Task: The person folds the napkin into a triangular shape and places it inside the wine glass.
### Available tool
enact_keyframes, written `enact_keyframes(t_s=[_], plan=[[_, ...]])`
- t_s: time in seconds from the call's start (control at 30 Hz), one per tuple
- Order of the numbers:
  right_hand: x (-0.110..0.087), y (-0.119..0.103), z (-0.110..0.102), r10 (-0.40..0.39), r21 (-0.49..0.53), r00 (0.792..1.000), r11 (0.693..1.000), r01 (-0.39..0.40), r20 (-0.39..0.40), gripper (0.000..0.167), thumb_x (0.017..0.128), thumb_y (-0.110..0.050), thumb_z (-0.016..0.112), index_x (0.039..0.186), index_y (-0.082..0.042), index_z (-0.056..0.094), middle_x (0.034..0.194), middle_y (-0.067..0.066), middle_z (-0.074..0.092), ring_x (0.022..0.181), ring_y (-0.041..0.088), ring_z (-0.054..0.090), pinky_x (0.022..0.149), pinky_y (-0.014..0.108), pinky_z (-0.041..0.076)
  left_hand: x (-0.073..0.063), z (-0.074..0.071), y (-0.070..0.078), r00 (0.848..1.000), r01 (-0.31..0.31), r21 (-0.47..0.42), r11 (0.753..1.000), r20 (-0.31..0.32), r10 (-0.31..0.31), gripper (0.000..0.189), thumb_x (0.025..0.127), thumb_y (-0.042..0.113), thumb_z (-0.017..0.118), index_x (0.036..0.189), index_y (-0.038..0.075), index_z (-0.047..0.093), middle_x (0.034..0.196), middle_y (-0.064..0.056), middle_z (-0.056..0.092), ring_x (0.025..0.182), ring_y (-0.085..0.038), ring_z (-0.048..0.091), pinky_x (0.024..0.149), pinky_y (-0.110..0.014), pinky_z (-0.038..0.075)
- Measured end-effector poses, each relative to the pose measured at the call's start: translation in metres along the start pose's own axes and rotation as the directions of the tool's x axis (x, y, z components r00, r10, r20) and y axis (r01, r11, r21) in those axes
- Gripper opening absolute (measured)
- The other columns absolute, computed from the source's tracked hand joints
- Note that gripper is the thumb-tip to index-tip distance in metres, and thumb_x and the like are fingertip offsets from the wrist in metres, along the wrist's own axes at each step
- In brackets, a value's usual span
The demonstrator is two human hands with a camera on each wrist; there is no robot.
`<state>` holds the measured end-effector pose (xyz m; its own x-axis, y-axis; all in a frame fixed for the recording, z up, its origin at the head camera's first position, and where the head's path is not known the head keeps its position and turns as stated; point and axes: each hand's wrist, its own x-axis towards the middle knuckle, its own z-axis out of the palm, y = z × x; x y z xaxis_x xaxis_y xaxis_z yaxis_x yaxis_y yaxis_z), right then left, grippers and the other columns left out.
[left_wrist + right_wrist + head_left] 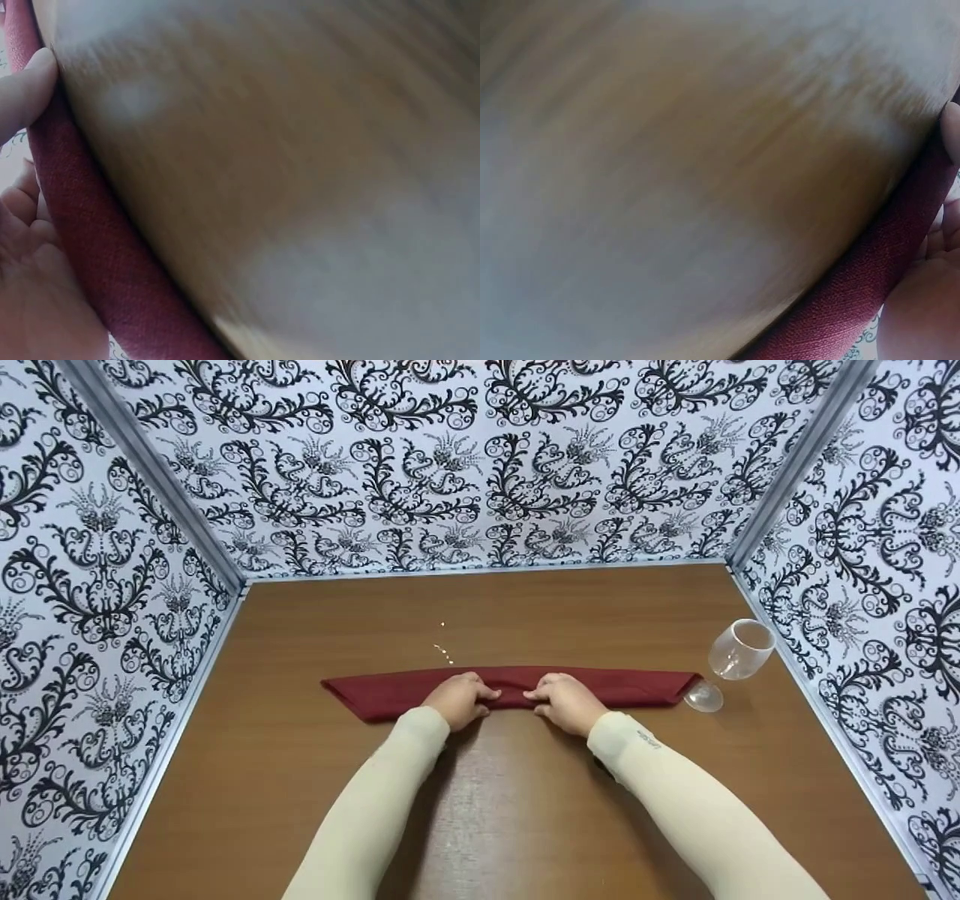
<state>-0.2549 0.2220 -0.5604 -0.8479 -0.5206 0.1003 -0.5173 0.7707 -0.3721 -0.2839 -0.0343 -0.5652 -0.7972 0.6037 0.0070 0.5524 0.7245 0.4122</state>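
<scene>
A dark red cloth napkin [607, 687], folded into a long narrow strip, lies crosswise on the wooden table. Near its middle my left hand [456, 701] grips the near edge, thumb in front and fingers over the top. A short way to the right, my right hand [571, 705] pinches the same edge in a mirrored hold. The left wrist view shows the left thumb [34, 88] against the cloth's rolled edge. In the right wrist view the right thumb [951, 131] presses on the fold, and part of that hand lies out of frame.
A clear stemmed glass [739, 651] stands at the right, its foot [705, 697] close by the napkin's right end. Small white specks [442, 651] show on the table [315, 622] behind the cloth. Black-and-white patterned walls [480, 472] enclose the back and both sides.
</scene>
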Motion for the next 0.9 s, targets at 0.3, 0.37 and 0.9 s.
enact_keyframes(t_s=[0.3,0.37,0.9], plan=[[0.001,0.0,0.001,-0.041,-0.011,0.998,0.999,0.041,-0.047,0.026,0.094,-0.006,0.076,0.12,-0.006,0.08,0.103,0.01,0.076,0.104,0.03,0.07,0.101,0.045,0.053,-0.002,-0.006,0.008,1.0,0.013,0.06,0.998,-0.001,-0.013,0.032,0.098,0.016,0.075,0.129,0.024,0.078,0.118,-0.006,0.074,0.11,-0.028,0.071,0.099,-0.041,0.056],[0.001,0.0,0.001,-0.046,-0.012,0.998,0.999,0.046,-0.047,0.025,0.095,-0.005,0.074,0.119,-0.005,0.081,0.104,0.01,0.077,0.105,0.03,0.07,0.103,0.046,0.052,-0.001,-0.009,0.01,1.0,0.02,0.061,0.998,0.019,-0.021,0.032,0.098,0.015,0.073,0.129,0.023,0.078,0.121,-0.006,0.075,0.113,-0.029,0.072,0.101,-0.043,0.056],[0.013,-0.003,-0.003,0.186,0.081,0.98,0.978,-0.192,0.075,0.022,0.103,-0.005,0.062,0.116,-0.006,0.08,0.114,0.012,0.076,0.114,0.03,0.069,0.105,0.046,0.053,0.007,-0.023,0.012,0.971,0.229,-0.152,0.961,0.109,-0.214,0.006,0.102,0.014,0.067,0.103,0.009,0.072,0.105,-0.008,0.075,0.103,-0.024,0.068,0.098,-0.042,0.054]])
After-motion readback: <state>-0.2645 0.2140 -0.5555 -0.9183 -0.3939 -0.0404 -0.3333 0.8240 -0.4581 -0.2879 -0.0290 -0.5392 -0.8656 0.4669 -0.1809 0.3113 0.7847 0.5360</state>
